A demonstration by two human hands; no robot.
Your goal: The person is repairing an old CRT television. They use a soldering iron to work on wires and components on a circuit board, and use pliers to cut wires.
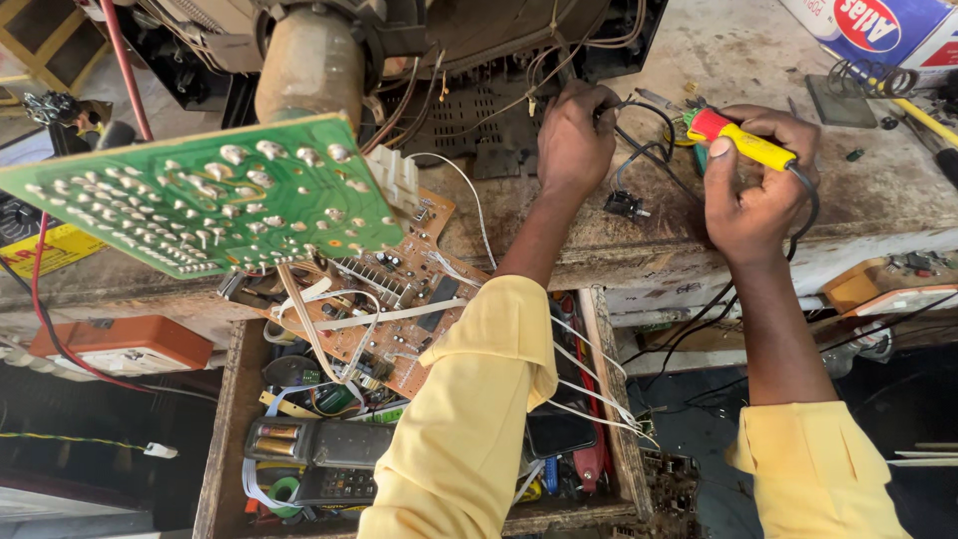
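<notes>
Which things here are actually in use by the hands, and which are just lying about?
In use:
- soldering iron, held in the right hand
- black wires, pinched by the left hand

Lying about:
- green circuit board
- brown circuit board
- open drawer of parts
- wire coil
- orange box

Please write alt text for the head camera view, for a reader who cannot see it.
A person in yellow sleeves works at a worn workbench: the right hand holds a yellow-handled soldering iron, while the left hand pinches black wires behind an opened television chassis. A green circuit board tilts up at left, above a drawer of parts.
</notes>
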